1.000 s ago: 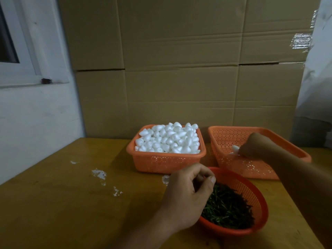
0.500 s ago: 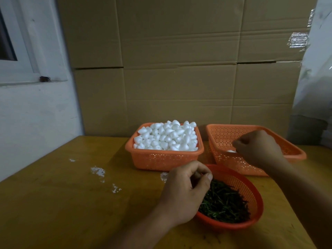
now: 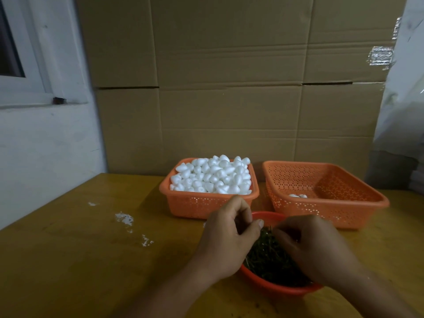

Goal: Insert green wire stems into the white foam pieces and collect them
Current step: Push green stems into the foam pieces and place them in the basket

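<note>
Orange plastic dominates the head view: a round bowl (image 3: 275, 288) of green wire stems (image 3: 268, 260) sits nearest the person on the wooden table (image 3: 68, 260). Both hands hover over it. The left hand (image 3: 227, 239) has its fingers curled with the thumb meeting the fingertips, but what it pinches cannot be told. The right hand (image 3: 314, 246) is curled too (its fingers are hidden, so its hold cannot be told). Behind stands a basket (image 3: 202, 205) heaped with white foam pieces (image 3: 213, 175). Beside it, a second basket (image 3: 325, 207) holds a few finished pieces (image 3: 297, 195). Cardboard (image 3: 229, 88) backs the table.
</note>
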Demonstrator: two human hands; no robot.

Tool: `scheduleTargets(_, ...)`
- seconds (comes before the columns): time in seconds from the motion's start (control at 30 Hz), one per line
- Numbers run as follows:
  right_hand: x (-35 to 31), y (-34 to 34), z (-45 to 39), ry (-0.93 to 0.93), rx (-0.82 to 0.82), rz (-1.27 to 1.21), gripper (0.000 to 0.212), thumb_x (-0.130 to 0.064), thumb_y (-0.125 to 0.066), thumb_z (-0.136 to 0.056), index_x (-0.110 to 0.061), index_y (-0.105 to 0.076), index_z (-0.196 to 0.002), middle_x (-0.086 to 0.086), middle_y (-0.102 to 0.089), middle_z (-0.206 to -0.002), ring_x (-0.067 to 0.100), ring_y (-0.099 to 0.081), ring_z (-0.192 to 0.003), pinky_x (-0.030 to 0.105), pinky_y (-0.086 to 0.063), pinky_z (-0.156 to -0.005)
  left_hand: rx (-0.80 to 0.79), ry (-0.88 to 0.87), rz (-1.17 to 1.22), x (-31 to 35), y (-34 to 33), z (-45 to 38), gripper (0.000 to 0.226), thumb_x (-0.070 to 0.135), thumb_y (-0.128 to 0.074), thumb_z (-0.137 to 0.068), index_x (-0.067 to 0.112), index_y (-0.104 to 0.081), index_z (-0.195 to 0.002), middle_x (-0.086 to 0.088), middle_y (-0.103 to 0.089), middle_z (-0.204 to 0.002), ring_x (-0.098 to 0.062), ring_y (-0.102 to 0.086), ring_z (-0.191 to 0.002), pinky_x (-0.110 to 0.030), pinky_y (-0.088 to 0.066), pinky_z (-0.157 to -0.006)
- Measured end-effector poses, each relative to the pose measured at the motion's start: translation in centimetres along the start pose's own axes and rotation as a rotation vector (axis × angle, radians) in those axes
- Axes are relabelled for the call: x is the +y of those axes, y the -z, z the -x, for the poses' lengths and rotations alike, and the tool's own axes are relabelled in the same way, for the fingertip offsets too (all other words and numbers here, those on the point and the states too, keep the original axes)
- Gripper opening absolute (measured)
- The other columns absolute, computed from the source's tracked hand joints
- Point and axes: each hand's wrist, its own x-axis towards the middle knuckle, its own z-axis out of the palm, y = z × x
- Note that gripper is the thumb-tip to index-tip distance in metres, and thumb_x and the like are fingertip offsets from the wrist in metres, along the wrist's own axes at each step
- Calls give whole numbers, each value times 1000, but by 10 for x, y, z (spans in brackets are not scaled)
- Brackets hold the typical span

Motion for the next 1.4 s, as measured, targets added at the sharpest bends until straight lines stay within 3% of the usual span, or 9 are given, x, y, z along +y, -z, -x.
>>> scheduleTargets(0.13,-2,-3,2,24,-49,34,12,-40,-63,-92,-36,-74,-96,-14,-73,-82,6,-67,-74,37,-58,-70,-17,87,-67,-7,21,-21,20,17,-70,-93,33,-58,-89,15,-60,-72,0,-55,-64,-24,-50,-61)
scheduleTargets(0.23,-3,-2,3,-16,33,45,13,-42,-64,-91,-38,-75,-96,-14,-74,-86,8,-68,-78,38,-58,-71,-10,109,-270,-17,49,-50,22,12,-65,-94,33,-62,-90,18,-62,-77,3,-59,-72,-13,-48,-66)
scheduleTargets(0.37,-5,2,4,-30,79,38,13,-43,-63,-91,-39,-75,-97,-14,-75,-89,11,-70,-82,39,-58,-73,-23,180,-581,-32,87,-92,35,-5,-49,-90,18,-71,-106,-1,-71,-101,-21,-65,-98,-33,-51,-88)
scheduleTargets(0.5,-7,0,5,-37,60,63,15,-42,-62,-92,-37,-75,-98,-12,-75,-91,11,-69,-83,38,-58,-73,-233,267,-802,-53,113,-120,46,-5,-52,-90,16,-65,-129,-4,-65,-125,-21,-59,-107,-31,-47,-91)
scheduleTargets(0.67,-8,-1,6,-40,45,81,15,-44,-60,-92,-38,-73,-97,-13,-74,-89,9,-69,-80,36,-58,-71,-413,315,-978,-71,115,-134,43,11,-62,-92,24,-61,-134,-4,-59,-133,-25,-56,-120,-40,-48,-101)
scheduleTargets(0.77,-8,-1,6,-41,36,89,17,-45,-59,-92,-37,-73,-98,-13,-74,-90,10,-69,-82,36,-58,-72,-406,309,-1027,-78,112,-138,24,9,-62,-89,17,-67,-110,-5,-64,-123,-23,-60,-105,-35,-50,-85)
scheduleTargets(0.83,-7,-2,5,-41,34,89,17,-46,-59,-92,-37,-73,-98,-13,-73,-89,9,-69,-81,36,-59,-72,-409,329,-1049,-80,111,-140,24,5,-61,-86,14,-69,-106,-4,-66,-113,-21,-61,-96,-34,-50,-77)
scheduleTargets(1.0,-6,-3,6,-37,32,103,18,-48,-59,-91,-37,-72,-96,-13,-73,-87,8,-68,-78,35,-58,-69,-413,355,-1045,-84,115,-142,29,5,-62,-88,16,-72,-113,-1,-65,-119,-22,-63,-104,-41,-55,-91)
scheduleTargets(1.4,-7,-5,7,-40,17,125,20,-50,-58,-91,-36,-71,-97,-11,-73,-85,10,-68,-78,36,-58,-69,-186,200,-858,-71,108,-124,21,8,-65,-88,15,-70,-107,2,-66,-106,-18,-61,-94,-35,-51,-80)
